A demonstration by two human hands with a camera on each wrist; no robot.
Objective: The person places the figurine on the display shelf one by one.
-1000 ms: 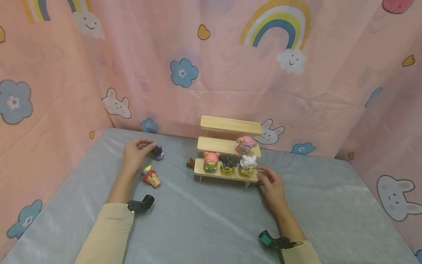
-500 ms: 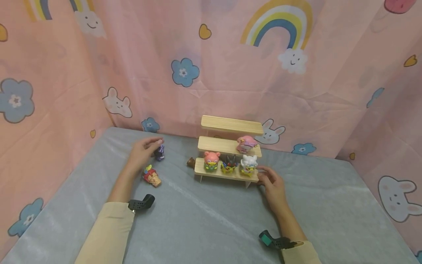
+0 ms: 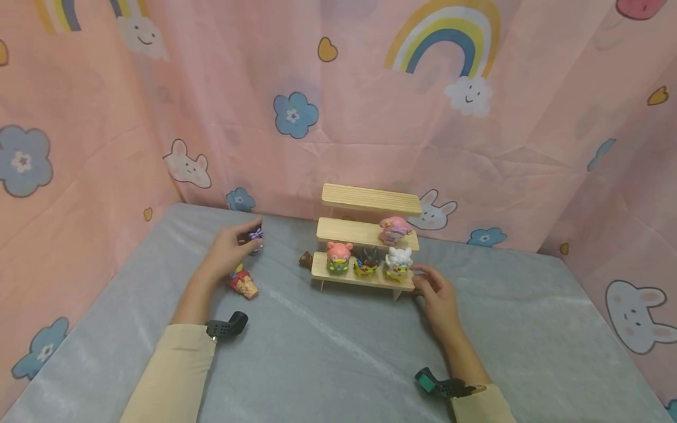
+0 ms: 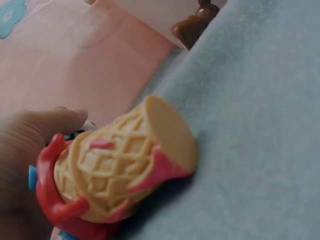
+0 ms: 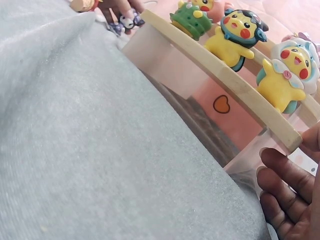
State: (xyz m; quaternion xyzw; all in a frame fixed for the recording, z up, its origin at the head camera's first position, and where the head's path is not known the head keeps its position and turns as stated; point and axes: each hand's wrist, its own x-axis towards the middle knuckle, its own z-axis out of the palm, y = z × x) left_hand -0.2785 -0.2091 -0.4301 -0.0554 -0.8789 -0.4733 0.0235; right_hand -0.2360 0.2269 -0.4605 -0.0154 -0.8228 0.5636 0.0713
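Hands well apart, both occupied. Head view: left hand (image 3: 226,251) pinches the purple figure (image 3: 256,234), at the far left of the counter (image 3: 328,364), well left of the stand (image 3: 370,200). Figure is probably light, stiff, smooth plastic, a bit slippery; ribbon-like top may be fragile, so best hold is round the body. Right hand (image 3: 438,298) has fingers and thumb bent round the stand's near right corner. Stand looks light, likely shoved easily; tier end is a fair hold. Both forearms reach in from the near side, left leaning right, right leaning left. Cone (image 3: 245,285) lies just near of the left hand; brown figure (image 3: 305,260) just left of the stand.

Left wrist view: cone on its side, thumb beyond it, pointing right; purple figure mostly hidden, grip can't be told here.

Right wrist view: thumb at board end, fingertips curled below by the clear leg; left hand's fingers on the purple figure, far left.
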